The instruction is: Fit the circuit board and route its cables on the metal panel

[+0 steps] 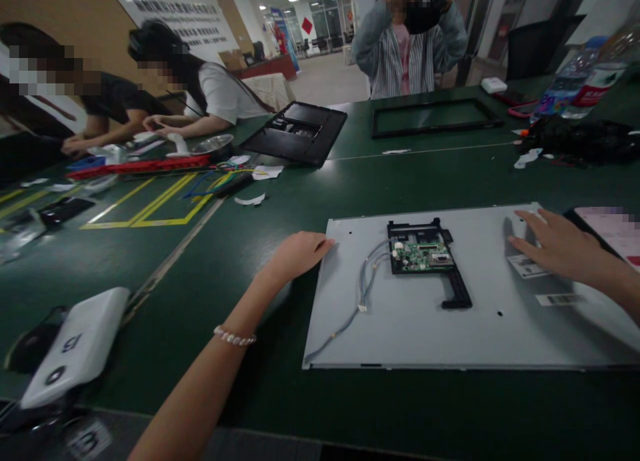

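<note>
A silvery-grey display panel (400, 337) lies back side up on the green table. My left hand (300, 254) is at its left edge, fingers curled and closed on that edge near the far corner. Over the panel's right part is my right hand (560, 244), fingers spread, holding nothing; whether they touch the surface is unclear. Between the hands sits a black plastic bracket (457, 287) with a green circuit board (420, 255) in it. Grey cables (364, 281) run from the board toward the panel's near left corner. Labels (557, 299) show below my right hand.
Farther back are a black rear cover (295, 134) and a black bezel frame (435, 119). A white device (77, 347) stands at the near left. Bottles (595, 81) are at the far right, a pink-screened phone (610, 227) at the right edge. Several people are around the table.
</note>
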{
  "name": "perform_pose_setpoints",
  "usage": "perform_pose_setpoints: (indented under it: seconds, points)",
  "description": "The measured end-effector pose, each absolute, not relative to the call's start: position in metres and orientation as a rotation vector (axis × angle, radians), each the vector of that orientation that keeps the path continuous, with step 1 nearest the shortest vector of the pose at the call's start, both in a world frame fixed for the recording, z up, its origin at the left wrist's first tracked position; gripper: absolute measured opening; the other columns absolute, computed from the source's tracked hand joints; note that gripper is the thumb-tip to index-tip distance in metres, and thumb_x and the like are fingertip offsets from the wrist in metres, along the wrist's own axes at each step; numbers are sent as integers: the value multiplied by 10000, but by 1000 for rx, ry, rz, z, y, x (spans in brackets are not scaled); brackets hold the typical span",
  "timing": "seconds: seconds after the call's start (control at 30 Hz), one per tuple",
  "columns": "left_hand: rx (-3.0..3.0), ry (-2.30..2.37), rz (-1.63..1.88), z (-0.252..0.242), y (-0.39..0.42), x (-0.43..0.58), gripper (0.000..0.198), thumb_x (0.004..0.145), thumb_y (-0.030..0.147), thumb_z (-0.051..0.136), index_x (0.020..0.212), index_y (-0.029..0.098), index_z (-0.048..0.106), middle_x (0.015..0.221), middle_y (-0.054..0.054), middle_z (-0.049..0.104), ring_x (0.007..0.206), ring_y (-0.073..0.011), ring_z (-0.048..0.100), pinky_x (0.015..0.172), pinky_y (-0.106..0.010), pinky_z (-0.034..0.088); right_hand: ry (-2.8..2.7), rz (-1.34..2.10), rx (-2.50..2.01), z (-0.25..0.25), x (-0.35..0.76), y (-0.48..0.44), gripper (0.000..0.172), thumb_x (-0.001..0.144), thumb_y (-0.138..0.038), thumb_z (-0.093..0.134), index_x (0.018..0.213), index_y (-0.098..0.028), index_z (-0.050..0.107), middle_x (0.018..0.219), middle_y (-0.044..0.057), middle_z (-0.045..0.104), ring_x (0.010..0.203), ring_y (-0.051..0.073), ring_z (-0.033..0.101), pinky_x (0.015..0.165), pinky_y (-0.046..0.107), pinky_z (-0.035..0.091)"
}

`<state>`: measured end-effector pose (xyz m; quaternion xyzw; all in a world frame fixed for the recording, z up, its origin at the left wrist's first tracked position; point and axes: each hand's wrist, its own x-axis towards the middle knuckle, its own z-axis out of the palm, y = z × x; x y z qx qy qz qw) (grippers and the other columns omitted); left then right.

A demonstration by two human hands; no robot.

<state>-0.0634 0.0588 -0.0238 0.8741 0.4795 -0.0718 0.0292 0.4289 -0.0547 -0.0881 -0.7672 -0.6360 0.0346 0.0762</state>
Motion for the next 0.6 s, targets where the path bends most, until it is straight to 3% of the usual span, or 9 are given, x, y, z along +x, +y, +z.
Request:
perform_pose_setpoints:
  seconds: [0.17, 0.27, 0.4, 0.6]
  points:
    - [2691, 1528, -227, -25, 59, -62, 513, 992, 468, 282, 825, 177, 670, 870, -115, 703, 788, -227, 635, 717, -323, 416, -2001, 178, -2083, -74, 405, -52, 721, 905, -609, 361, 1483, -180, 319, 1537, 192, 335, 1445, 370, 240, 1138, 579, 252]
    - [2710, 1506, -213, -26, 59, -63, 523, 996, 463, 272, 818, 178, 673, 863, -114, 700, 780, -230, 633, 718, -324, 415, -2063, 285, -1861, -62, 382, -54, 788, 879, -599, 463, 1518, -191, 247, 1591, 153, 245, 1476, 331, 155, 1193, 489, 176]
    - [2718, 1489, -187, -27, 59, -63, 528, 999, 464, 270, 841, 176, 684, 871, -115, 703, 782, -226, 636, 708, -316, 410, -2179, 469, -1630, -48, 351, -56, 909, 833, -589, 570, 1555, -283, 111, 1639, 79, 104, 1484, 326, 107, 1190, 529, 177]
    - [2706, 1551, -117, -32, 60, -62, 554, 1003, 469, 260, 843, 181, 705, 860, -119, 715, 774, -234, 644, 680, -314, 414, -2244, 693, -1389, -50, 328, -37, 1024, 766, -556, 668, 1556, -368, 44, 1647, 32, 38, 1473, 364, 128, 1159, 607, 210]
